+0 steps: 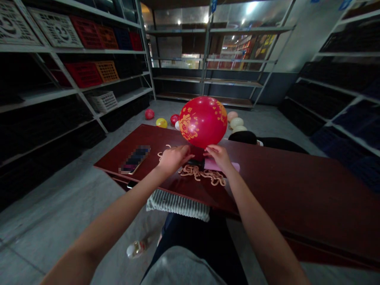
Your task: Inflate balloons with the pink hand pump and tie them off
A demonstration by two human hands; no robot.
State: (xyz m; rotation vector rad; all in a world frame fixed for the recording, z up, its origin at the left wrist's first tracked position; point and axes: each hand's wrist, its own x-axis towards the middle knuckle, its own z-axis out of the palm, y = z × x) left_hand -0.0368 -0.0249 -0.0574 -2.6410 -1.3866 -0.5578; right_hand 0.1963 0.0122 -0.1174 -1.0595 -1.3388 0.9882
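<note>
A large inflated red balloon (203,122) with yellow printing stands above the dark red table, its narrow end down. My right hand (219,156) pinches at the lower end of the balloon. To the left of it, my left hand (175,158) is closed with its fingertips together; what they hold, if anything, is too small to make out. A pink hand pump (212,165) with a black end lies under my hands, partly covered by the right one. Nearer to me is a pile of thin tan curled strands (202,174), several more lying behind my left hand.
A phone (135,160) lies on the left of the table (285,174). Several balloons rest on the floor beyond, including a yellow one (161,122). A dark shape (243,138) is at the far edge. Shelves with crates (89,75) stand around; a bottle (135,249) is on the floor.
</note>
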